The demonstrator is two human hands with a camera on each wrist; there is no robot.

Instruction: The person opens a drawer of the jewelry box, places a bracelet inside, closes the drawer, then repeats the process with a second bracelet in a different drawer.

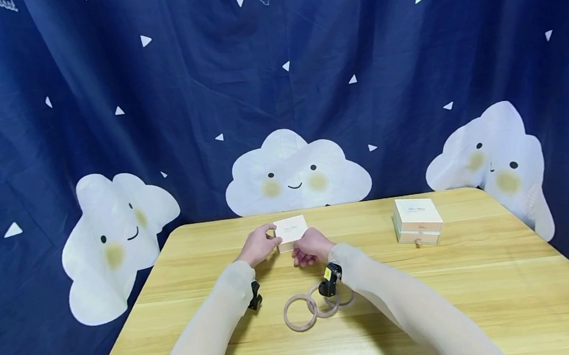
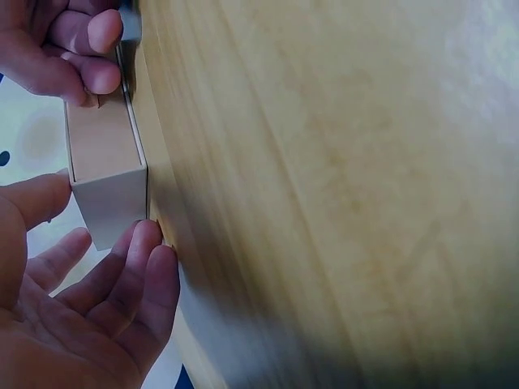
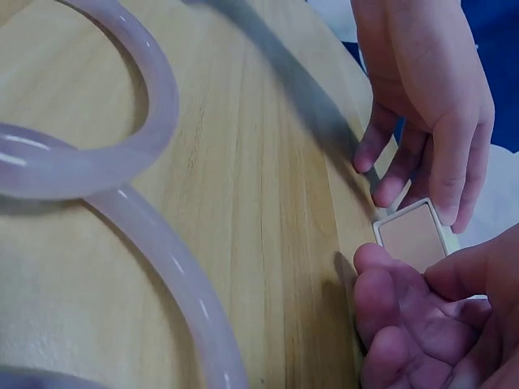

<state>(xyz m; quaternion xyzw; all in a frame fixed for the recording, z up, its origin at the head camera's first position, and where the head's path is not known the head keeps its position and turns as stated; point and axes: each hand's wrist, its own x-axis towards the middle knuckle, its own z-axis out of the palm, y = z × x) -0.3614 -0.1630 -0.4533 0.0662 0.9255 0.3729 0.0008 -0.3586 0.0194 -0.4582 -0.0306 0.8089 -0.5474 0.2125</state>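
2 bare hands meet at a small white-topped box (image 1: 291,229) on a light wooden table (image 1: 151,345), which sits directly between them. The left hand (image 1: 259,245) grips the box at its left end, thumb on 1 face and fingers curled against the opposite face. The right hand (image 1: 313,246), fingers curled, is at the near right of the box, where thumb and fingertips pinch a small tab (image 2: 98,102) on its peach-coloured front; the fingers partly hide the hold. The peach front is framed by a thin white edge.

Nearer the wearer than either hand, between the forearms, lie 3 glossy, pale mauve rings (image 3: 164,97), overlapping in a loose row; the rightmost is partly hidden behind the camera (image 1: 330,280) on the right wrist. Well to the right of the right hand stands a second white-topped box (image 1: 417,211), its pale pink front showing 2 levels, with a small tab at the lower edge.

Pale sleeves (image 1: 409,304) cover both arms, and a 2nd black camera (image 1: 255,296) is worn at the left wrist. Beyond the hands hangs a dark blue curtain (image 1: 185,48) printed with white triangles and 3 smiling clouds (image 1: 292,195), the middle cloud straight behind the hands.
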